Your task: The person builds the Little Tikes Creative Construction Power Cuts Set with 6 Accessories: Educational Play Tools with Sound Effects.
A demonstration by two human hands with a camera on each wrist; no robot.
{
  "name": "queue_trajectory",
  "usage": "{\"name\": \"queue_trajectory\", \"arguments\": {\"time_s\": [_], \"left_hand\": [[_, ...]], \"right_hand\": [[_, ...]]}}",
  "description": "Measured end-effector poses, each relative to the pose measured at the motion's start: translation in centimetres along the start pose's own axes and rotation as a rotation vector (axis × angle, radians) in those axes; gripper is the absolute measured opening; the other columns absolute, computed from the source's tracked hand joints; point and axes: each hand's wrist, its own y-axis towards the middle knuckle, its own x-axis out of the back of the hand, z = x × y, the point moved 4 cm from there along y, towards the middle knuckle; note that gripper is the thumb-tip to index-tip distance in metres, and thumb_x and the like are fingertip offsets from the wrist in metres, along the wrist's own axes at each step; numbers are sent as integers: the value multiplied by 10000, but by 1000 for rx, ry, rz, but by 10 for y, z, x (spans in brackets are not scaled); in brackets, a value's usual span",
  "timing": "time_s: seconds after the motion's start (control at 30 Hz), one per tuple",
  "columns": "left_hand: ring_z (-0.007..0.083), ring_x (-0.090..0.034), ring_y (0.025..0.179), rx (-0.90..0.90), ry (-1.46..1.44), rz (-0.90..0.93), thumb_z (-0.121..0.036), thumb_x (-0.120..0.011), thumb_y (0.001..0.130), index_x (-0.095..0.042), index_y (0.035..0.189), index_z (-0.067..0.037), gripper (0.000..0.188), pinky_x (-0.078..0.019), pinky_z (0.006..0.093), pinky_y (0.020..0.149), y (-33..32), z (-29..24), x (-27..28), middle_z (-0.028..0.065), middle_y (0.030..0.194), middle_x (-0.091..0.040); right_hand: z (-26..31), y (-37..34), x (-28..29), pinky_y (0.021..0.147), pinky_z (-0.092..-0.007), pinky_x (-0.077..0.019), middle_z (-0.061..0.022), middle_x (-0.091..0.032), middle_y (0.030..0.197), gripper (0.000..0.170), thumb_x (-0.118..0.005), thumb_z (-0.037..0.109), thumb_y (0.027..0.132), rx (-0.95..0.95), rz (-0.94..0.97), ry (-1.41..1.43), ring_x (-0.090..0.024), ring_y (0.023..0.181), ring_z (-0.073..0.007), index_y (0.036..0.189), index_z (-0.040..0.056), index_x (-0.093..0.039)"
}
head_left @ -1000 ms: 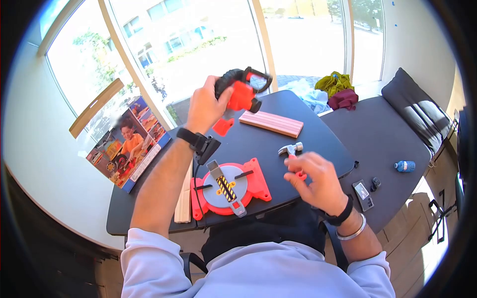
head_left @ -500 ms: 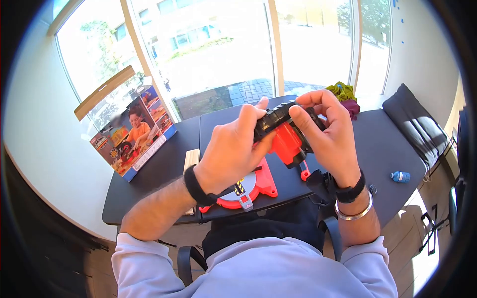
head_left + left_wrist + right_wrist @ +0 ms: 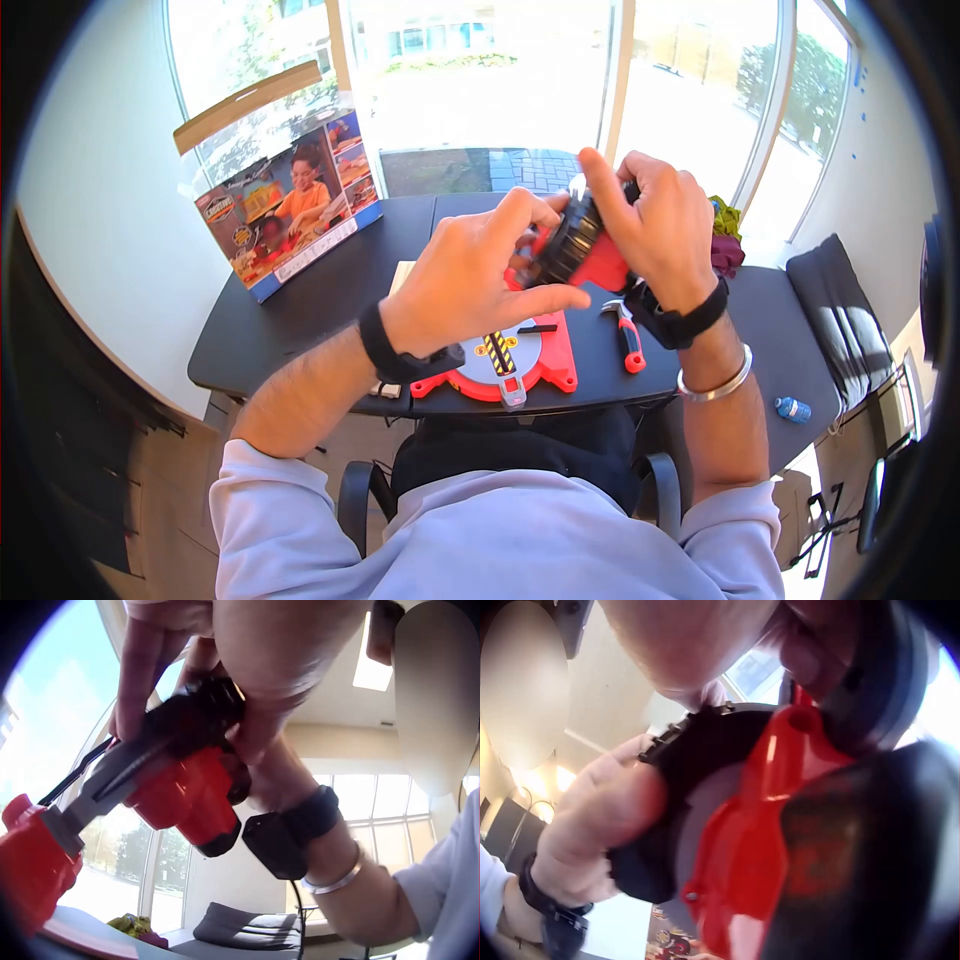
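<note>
Both forearms come in from the seat side, bent at the elbow, and meet above the red round base (image 3: 558, 370). The left hand (image 3: 470, 262) has the ribbed rim (image 3: 705, 746) of a red-and-black tool (image 3: 574, 242) between spread thumb and fingers. The right hand (image 3: 662, 225), beyond and right of the base, closes curled fingers and thumb on the tool's black far part. I see the tool aloft, over the base's far right edge; its rim slants away rightward, its red body facing right. 1 hammer (image 3: 628, 340) lies right of the base.
</note>
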Motion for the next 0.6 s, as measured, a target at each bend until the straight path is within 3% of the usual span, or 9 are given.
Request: {"name": "queue_trajectory", "arguments": {"time_s": [0.07,0.2,0.33,0.37,0.4,0.47,0.5,0.57,0.6], "left_hand": [[322,-772,1115,164,-432,184,-280,-913,883,-548,1241,3,584,-655,400,917,-11,22,5,250,1412,-683],[363,-714,1241,379,-254,295,-301,-867,929,-516,1390,-9,649,-596,441,1039,-38,84,18,247,1446,-654],[377,-685,1271,372,-196,341,-377,-883,880,-486,1456,-14,789,-576,480,1066,-58,117,0,227,1449,-650],[397,-733,1147,278,-144,294,-350,-894,827,-522,1429,-8,786,-604,466,975,-59,122,-7,254,1329,-706],[397,-733,1147,293,-144,268,-350,-894,827,-522,1429,-8,786,-604,466,975,-61,131,-15,254,1329,-706],[401,-757,990,381,21,349,-260,-895,782,-652,1288,-10,614,-605,448,859,-61,147,-29,244,1104,-767],[401,-757,990,402,18,317,-260,-895,782,-652,1288,-10,614,-605,448,859,-63,155,-32,244,1104,-767],[409,-746,875,362,27,269,-211,-899,736,-760,1067,-21,406,-587,447,784,-71,168,-39,212,899,-765],[409,-746,875,388,22,242,-211,-899,736,-760,1067,-21,406,-587,447,784,-76,175,-41,212,899,-765]], "right_hand": [[-6,5,-13,484,-464,-430,-165,-560,524,482,-698,430,1000,141,-10,-32,-595,483,-383,707,56,-620],[-6,3,-30,465,-458,-388,-147,-508,513,397,-646,310,1020,334,6,36,-535,447,-369,702,75,-609],[13,5,-52,456,-438,-371,-127,-457,505,341,-602,226,1016,482,-40,95,-481,422,-346,707,83,-583],[20,4,-59,454,-438,-369,-126,-461,510,316,-595,207,1006,518,-60,112,-484,424,-348,716,84,-584],[26,3,-65,453,-437,-367,-125,-465,515,291,-588,189,997,555,-79,131,-487,425,-350,725,86,-585],[34,-2,-80,465,-437,-379,-127,-473,531,243,-583,161,971,604,-61,137,-497,443,-352,739,88,-585],[35,-5,-87,476,-441,-391,-128,-479,540,231,-588,157,961,626,-53,123,-504,455,-352,741,89,-583],[31,-14,-100,506,-450,-412,-131,-490,562,199,-598,134,935,627,3,89,-515,481,-350,745,86,-570],[28,-18,-103,511,-452,-411,-130,-483,560,179,-593,111,930,616,51,95,-516,483,-350,755,76,-571]]}}
